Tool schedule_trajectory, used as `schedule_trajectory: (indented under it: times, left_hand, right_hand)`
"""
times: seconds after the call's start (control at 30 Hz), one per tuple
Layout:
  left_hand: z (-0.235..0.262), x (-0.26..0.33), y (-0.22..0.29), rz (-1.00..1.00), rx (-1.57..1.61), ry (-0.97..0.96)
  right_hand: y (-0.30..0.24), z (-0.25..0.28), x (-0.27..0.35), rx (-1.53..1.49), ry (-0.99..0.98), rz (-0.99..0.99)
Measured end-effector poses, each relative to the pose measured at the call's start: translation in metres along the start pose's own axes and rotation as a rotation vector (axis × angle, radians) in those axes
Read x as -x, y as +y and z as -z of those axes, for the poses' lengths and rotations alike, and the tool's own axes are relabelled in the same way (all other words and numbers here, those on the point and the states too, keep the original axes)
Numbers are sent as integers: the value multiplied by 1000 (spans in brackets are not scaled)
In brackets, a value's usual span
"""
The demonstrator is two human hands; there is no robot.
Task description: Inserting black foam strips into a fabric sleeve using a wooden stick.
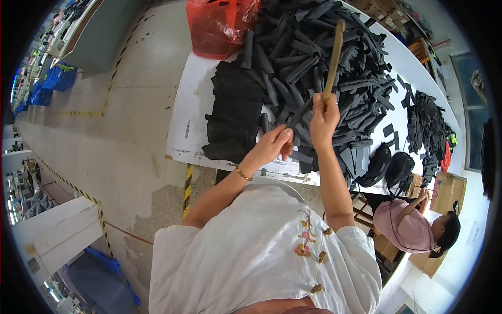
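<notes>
My right hand (324, 118) is closed around the lower end of a long, narrow wooden stick (334, 60), which points away over the table. Between my two hands runs a dark strip of fabric (299, 114), possibly a tube. My left hand (276, 144) pinches its near end, and its far end meets my right fingers. A big heap of black fabric tubes (361, 78) lies just beyond both hands. To the left of them, flat black pieces (235, 112) are laid in an overlapping row. Whether the stick goes inside the strip is hidden by my right hand.
The white table (184, 118) carries all this, with a red plastic bag (222, 26) at its far left. Black bags (384, 167) and another dark pile (429, 128) are to the right. A person in pink (405, 225) sits there. Blue bins (57, 78) stand far left.
</notes>
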State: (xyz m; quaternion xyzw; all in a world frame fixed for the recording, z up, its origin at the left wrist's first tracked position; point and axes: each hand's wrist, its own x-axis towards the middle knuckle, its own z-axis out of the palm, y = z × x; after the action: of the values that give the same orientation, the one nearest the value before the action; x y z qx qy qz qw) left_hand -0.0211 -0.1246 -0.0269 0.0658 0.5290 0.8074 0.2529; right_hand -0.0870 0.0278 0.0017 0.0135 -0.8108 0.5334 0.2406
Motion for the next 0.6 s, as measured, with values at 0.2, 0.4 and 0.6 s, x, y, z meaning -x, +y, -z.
schedule_trajectory:
  times: [0.2, 0.4, 0.6]
  left_hand:
    - [11, 19, -27, 111, -156, 39]
    - [82, 59, -71, -265, -1018, 488]
    - [157, 12, -58, -453, -1313, 542]
  right_hand:
    - [30, 44, -80, -231, 291, -257]
    - [93, 122, -145, 743, 293, 68]
    - [103, 93, -13, 560, -209, 41]
